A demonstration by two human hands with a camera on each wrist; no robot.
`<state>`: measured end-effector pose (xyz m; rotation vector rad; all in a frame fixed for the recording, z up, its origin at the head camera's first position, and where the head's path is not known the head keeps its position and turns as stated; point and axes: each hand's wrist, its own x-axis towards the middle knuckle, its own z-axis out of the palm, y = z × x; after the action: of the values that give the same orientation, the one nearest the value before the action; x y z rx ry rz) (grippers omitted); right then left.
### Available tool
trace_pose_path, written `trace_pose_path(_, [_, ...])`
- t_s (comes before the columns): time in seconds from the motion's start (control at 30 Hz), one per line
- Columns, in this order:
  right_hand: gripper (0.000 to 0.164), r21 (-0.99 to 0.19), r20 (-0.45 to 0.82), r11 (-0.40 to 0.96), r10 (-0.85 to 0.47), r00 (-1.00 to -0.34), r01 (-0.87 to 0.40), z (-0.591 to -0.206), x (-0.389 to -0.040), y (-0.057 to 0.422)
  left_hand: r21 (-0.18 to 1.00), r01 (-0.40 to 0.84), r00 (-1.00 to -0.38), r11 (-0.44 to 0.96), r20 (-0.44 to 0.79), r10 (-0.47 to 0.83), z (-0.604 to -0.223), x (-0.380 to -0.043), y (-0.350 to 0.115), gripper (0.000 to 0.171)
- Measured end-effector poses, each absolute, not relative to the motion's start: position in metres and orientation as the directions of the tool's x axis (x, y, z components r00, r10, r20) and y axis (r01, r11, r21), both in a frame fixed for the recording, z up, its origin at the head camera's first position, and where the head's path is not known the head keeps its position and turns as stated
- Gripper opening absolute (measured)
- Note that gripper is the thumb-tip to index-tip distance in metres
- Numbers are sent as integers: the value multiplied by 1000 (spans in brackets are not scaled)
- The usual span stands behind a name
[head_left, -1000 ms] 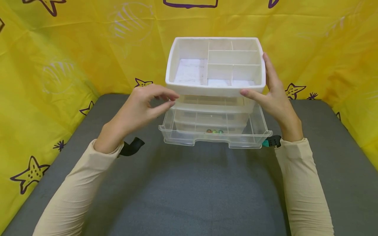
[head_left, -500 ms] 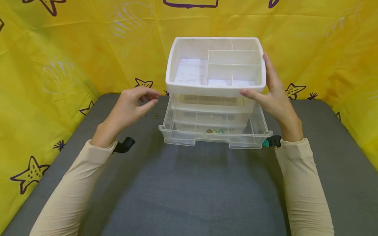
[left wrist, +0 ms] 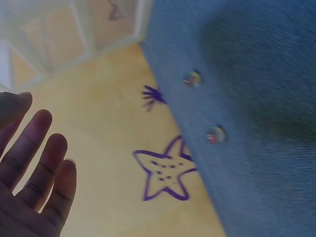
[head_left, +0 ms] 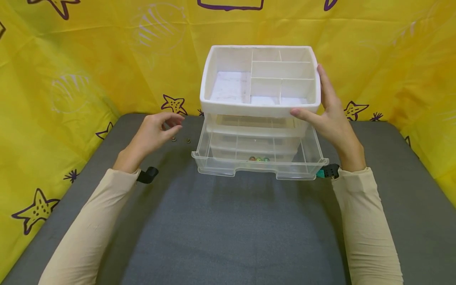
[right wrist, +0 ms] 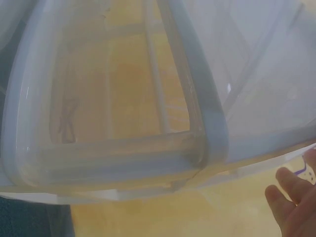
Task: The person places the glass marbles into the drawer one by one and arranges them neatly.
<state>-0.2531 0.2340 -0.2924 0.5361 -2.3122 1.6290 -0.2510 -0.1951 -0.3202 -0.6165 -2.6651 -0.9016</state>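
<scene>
A white plastic drawer organizer point(head_left: 260, 110) stands at the back of the table, its top tray divided into compartments. Its clear bottom drawer point(head_left: 217, 165) is pulled out, and three small marbles point(head_left: 259, 158) lie inside near the front. My right hand point(head_left: 333, 118) holds the organizer's right front corner, thumb on the front rim and fingers along the side. To the left, my left hand point(head_left: 151, 132) hovers over the table with loosely bent fingers and nothing visible in them. Close to it on the cloth lie two marbles point(left wrist: 216, 135), apart from each other.
Grey cloth point(head_left: 228, 229) covers the table. A yellow curtain point(head_left: 149, 59) with starfish drawings hangs behind and along both sides. In the right wrist view, the organizer's translucent plastic point(right wrist: 123, 163) fills most of the picture.
My left hand has moved left and slightly down, away from the organizer, bringing two marbles on the cloth into sight. The right hand and the drawer have stayed put.
</scene>
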Motion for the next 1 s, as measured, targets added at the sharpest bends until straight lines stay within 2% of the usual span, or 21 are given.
trace_pose_path(0.27, [104, -840, 421, 308, -150, -894, -447, -292, -254, 234, 491, 379, -920, 784, 292, 261, -343, -266, -210, 23])
trace_pose_path(0.5, [105, -846, 405, 315, -145, -903, -430, -293, -253, 235, 500, 288, -956, 817, 106, 273, -354, -277, -220, 32])
trace_pose_path(1.0, [105, -845, 410, 311, -149, -900, -436, -292, -254, 235, 437, 213, -950, 874, -116, 289, -373, -294, -233, 41])
